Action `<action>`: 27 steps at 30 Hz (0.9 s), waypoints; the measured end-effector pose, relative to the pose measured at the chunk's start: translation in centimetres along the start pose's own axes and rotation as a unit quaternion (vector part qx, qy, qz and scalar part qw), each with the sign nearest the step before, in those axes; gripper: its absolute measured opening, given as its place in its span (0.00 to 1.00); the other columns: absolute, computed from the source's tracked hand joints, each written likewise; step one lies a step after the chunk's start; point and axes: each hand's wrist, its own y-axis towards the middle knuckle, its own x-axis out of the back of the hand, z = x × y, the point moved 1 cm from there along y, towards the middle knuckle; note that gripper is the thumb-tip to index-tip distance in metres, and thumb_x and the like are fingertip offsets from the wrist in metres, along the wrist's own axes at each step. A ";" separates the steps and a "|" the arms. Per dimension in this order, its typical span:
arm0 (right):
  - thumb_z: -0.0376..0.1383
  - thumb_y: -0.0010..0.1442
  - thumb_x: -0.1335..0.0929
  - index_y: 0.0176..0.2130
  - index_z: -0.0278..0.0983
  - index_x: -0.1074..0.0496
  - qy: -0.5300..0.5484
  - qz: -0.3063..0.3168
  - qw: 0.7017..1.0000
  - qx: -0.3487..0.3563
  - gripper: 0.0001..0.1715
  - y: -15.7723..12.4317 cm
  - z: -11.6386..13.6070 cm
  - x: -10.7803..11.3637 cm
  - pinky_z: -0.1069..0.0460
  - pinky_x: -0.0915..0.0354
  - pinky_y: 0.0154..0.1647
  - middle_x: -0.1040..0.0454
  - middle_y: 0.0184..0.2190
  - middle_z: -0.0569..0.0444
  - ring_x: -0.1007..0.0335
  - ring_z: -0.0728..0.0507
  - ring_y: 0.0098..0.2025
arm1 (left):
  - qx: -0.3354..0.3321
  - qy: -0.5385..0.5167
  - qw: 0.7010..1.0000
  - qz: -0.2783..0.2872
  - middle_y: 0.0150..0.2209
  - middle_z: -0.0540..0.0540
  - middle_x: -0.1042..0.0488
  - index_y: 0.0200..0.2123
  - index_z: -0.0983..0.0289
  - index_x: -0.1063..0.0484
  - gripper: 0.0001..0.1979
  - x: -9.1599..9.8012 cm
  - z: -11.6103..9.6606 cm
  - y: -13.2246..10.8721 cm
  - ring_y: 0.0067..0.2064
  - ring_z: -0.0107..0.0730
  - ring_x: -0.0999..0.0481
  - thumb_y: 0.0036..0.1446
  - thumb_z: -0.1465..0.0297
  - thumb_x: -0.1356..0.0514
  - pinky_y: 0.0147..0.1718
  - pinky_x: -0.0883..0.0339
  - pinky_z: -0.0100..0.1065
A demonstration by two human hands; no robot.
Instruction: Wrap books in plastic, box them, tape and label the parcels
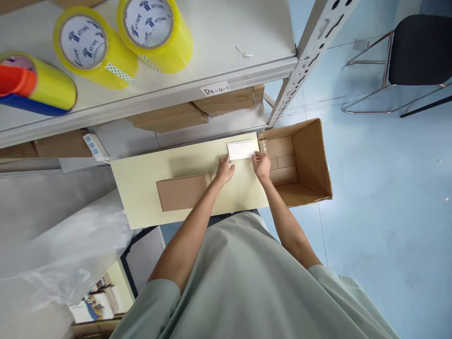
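Observation:
A flat white rectangular item (241, 149), perhaps a pad of labels or a thin box, lies at the far right part of a cream-coloured tabletop (141, 188). My left hand (225, 171) is at its near left corner, thumb apart from the fingers, fingertips touching the edge. At its near right corner, my right hand (262, 165) has its fingers pinched together on the edge. A closed brown cardboard box (181, 193) lies on the tabletop, left of my left forearm.
An open, tall carton (310, 155) stands against the table's right end. Above the far side juts a metal shelf (226, 42) carrying yellow tape rolls (158, 33) and a tape dispenser (38, 89). A perforated upright (300, 70) and a black chair (420, 52) are at right.

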 end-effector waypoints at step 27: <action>0.66 0.62 0.21 0.45 0.42 0.22 0.273 0.105 0.956 0.035 0.33 -1.1 2.2 -1.0 0.43 0.17 0.57 0.20 0.40 0.54 0.17 0.42 0.44 | 0.081 -0.006 0.992 -0.093 0.48 0.61 0.14 0.46 0.62 0.16 0.13 6.7 -0.6 -0.7 0.48 0.43 0.14 0.73 0.61 0.38 0.55 0.24 0.38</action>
